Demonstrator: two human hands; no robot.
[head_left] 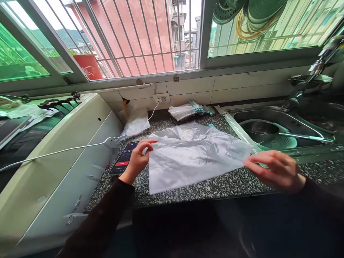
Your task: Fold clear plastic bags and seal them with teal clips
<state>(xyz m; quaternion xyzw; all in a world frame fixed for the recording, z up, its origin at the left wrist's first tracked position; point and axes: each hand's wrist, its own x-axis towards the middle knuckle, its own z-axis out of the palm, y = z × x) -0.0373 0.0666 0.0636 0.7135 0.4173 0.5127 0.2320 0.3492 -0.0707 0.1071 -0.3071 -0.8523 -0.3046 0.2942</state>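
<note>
A thin, translucent white plastic bag (193,157) is spread out, wrinkled, over the speckled countertop. My left hand (139,157) has its fingers curled at the bag's left edge, closed on it near the upper left corner. At the opposite side, my right hand (276,170) pinches the right corner between thumb and fingers. The near edge of the bag runs fairly straight between the two hands. Just behind my left hand lies a phone (125,157) with a timer on its screen, partly covered by that hand.
Behind the bag lies a stack of folded plastic bags (184,111) with bluish ends. Another clear bag (137,122) rests by the wall socket (161,98). A white cable (80,146) crosses the stove (80,143) at left. The sink (242,114) at right contains a pan (259,127).
</note>
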